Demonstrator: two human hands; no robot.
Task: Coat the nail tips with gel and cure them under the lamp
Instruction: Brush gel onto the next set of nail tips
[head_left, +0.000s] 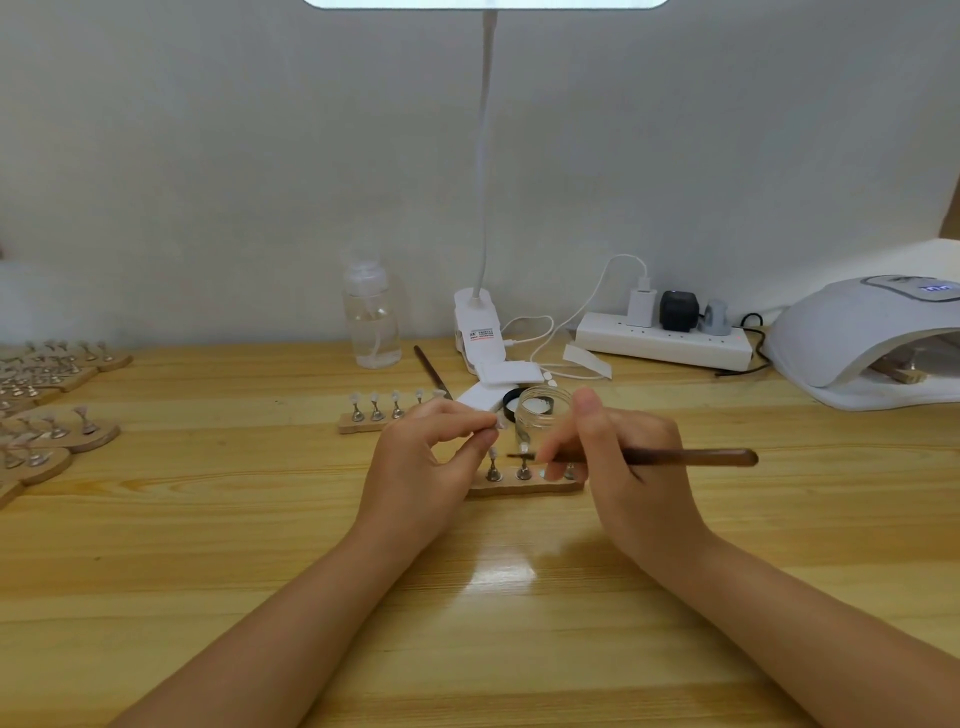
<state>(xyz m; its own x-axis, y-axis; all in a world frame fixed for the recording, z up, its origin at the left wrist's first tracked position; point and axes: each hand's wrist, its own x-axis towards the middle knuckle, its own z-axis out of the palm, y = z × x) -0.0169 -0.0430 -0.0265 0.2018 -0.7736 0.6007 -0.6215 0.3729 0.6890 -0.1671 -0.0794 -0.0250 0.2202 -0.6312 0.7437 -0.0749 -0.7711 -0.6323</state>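
My left hand pinches a small pale nail tip between thumb and fingertips, above a wooden holder strip that carries metal stands with tips on them. My right hand grips a dark brown brush that lies level, its bristle end pointing left over the strip's stands. A small clear gel jar stands open just behind the strip, its black lid beside it. The white curing lamp sits at the far right with a wooden strip inside its mouth.
A second wooden strip of tips lies behind my left hand. Several more loaded strips crowd the left edge of the table. A clear pump bottle, a clip desk lamp, a spare brush and a power strip line the wall.
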